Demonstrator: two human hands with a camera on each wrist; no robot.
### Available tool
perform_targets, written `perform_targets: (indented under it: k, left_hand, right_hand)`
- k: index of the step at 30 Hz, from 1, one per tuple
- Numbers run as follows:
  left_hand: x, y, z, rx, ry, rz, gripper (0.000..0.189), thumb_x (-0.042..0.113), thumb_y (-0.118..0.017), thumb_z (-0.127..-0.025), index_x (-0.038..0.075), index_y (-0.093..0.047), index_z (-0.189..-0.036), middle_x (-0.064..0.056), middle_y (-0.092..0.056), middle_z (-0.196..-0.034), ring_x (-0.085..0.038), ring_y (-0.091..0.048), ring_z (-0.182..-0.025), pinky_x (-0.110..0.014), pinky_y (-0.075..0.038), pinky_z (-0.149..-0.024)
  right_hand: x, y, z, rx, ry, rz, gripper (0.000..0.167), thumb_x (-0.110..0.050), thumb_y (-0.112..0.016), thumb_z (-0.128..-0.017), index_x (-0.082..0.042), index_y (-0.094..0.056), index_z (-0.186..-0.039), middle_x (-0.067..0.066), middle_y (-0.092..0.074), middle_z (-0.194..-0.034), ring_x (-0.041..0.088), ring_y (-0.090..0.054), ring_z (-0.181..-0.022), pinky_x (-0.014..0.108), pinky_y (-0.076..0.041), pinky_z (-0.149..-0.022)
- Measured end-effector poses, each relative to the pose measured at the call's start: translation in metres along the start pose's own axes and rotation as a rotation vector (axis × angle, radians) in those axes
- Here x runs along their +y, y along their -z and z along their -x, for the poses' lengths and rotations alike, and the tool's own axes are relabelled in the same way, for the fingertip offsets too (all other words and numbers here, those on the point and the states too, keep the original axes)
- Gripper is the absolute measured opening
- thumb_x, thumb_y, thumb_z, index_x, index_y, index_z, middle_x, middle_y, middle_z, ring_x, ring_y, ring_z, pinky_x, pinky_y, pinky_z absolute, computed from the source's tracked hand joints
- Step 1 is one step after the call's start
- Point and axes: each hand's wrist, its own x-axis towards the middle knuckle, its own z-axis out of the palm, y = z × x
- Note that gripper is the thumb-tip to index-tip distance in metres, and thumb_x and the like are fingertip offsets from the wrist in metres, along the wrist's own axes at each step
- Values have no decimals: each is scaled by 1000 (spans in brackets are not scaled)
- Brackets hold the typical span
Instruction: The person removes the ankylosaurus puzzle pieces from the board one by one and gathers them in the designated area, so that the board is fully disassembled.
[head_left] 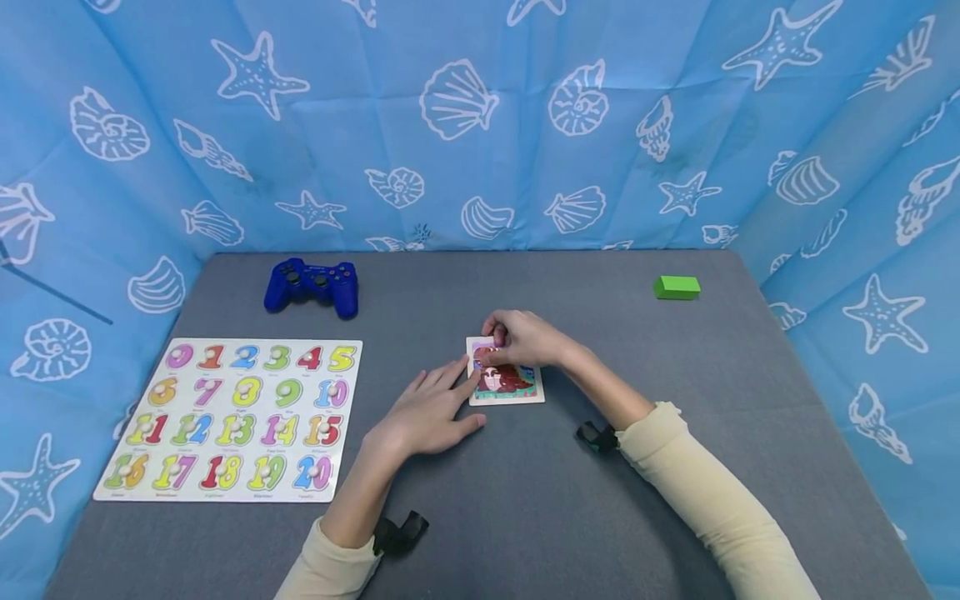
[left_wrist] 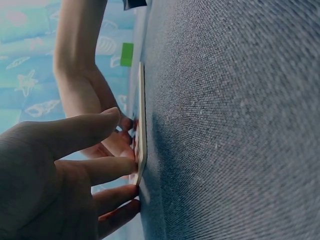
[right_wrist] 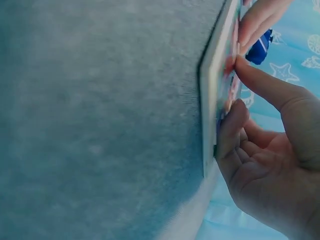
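Note:
A small square picture puzzle [head_left: 506, 402] lies on the grey table, showing a figure with long red-brown hair inside a pale border. My left hand [head_left: 429, 410] spreads its fingers at the puzzle's left edge, fingertips touching that side, thumb held apart below. Over the puzzle's upper left part, my right hand [head_left: 528, 337] has its thumb and curled fingers down on the picture, pinching a puzzle piece that they mostly cover. In the right wrist view, the thumb [right_wrist: 260, 80] meets the picture surface, and the bent fingers touch it lower down.
A white number board [head_left: 225, 417] with knobbed pieces from 0 to 20 lies on the left. Behind it is a blue game controller [head_left: 311, 285]. A green block [head_left: 677, 288] sits at the back right. A blue shell-print curtain [head_left: 480, 125] encloses the table.

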Motion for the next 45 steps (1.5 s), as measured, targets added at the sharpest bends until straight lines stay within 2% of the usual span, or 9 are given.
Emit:
perform_targets:
  k: [10,16,21,27,35,40,42,45]
  left_hand:
    - [-1,0,1,5,0,-3,70,47,-56,-111,19,-33,-172,-5,-16,-185,-28,-16,-173,-60,-11,-140]
    - [-1,0,1,3,-2,2,71,46,-56,-112,19,-32,-172,-4,-15,-185,-28,-16,-173,-60,-11,-140]
    - [-1,0,1,4,-2,-1,70,47,-56,-112,20,-32,-172,-4,-15,-185,-28,-16,-173,-59,-11,-141]
    - [-2,0,0,4,0,-5,70,47,-56,-112,20,-32,-172,-4,-15,-185,-28,-16,-173,-59,-11,-140]
    - [-1,0,0,3,-2,-8,70,47,-56,-112,20,-32,-172,-3,-15,-185,-28,-16,-173,-59,-11,-141]
    - [0,-1,1,8,0,-14,70,47,-56,-112,19,-33,-172,-4,-16,-185,-28,-17,-172,-60,-12,-140]
    - [1,-1,1,10,3,-14,70,47,-56,-111,19,-33,-172,-5,-16,-185,-29,-17,-172,-59,-12,-140]
    - [1,-1,1,9,8,-13,71,47,-56,-111,19,-33,-172,-5,-16,-185,-29,-17,-172,-59,-12,-140]
  right_hand:
    - [0,-2,-2,0,40,1,24,-20,-82,-98,-4,-71,-112,5,-63,-91,12,-54,-78,25,-45,-72]
    - [-1,-1,-2,-17,30,-18,23,-16,-83,-97,-7,-66,-110,6,-64,-98,14,-55,-83,27,-47,-76]
    - [4,0,-1,-28,83,-103,20,-9,-80,-98,-6,-63,-108,7,-66,-96,14,-56,-81,26,-48,-75]
    - [9,1,1,-30,146,-233,11,-2,-74,-101,-2,-67,-109,9,-71,-92,13,-60,-80,22,-51,-74]
    - [7,5,11,8,127,-286,14,-4,-74,-101,-2,-69,-115,10,-72,-95,14,-64,-85,23,-54,-80]
    - [10,10,24,31,71,-346,14,-3,-73,-101,-1,-69,-114,15,-75,-97,22,-70,-83,27,-60,-74]
    - [14,12,29,42,52,-368,14,-2,-73,-100,0,-69,-114,16,-74,-97,22,-70,-83,27,-60,-70]
    - [21,17,36,60,37,-378,16,-2,-73,-100,1,-69,-115,18,-74,-100,20,-70,-85,25,-59,-72]
